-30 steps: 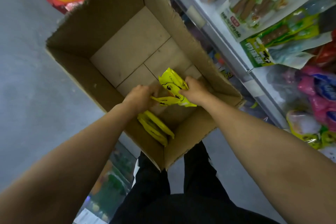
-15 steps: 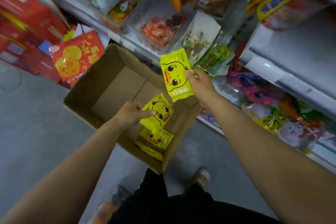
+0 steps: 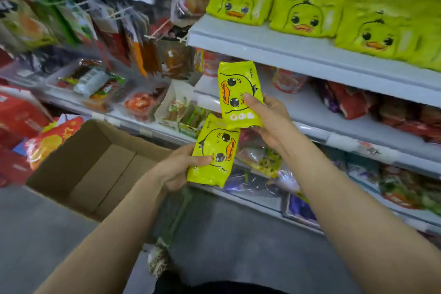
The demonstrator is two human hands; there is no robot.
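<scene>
My left hand [image 3: 176, 167] grips a yellow duck-face snack packet [image 3: 213, 153] by its left edge, thumb across the front. My right hand [image 3: 269, 117] holds a second yellow duck packet [image 3: 237, 95] a little higher, thumb on its face; the two packets overlap slightly. Both hang in front of the shop shelves, above and to the right of an open cardboard box [image 3: 59, 165] on the floor. More of the same yellow duck packets [image 3: 303, 17] stand in a row on the upper white shelf [image 3: 286, 52], above and to the right of my hands.
Lower shelves [image 3: 358, 143] hold red, purple and green snack bags. To the left, hanging packets on pegs [image 3: 133, 26] and trays of snacks fill a rack. Red boxes and a red bag [image 3: 52, 136] sit by the carton. Grey floor [image 3: 28, 234] lies below; my feet are near the box.
Both hands have lifted out of the box, each with a yellow packet. The view has swung up from the carton to the shelves, bringing the top-shelf duck packets into sight.
</scene>
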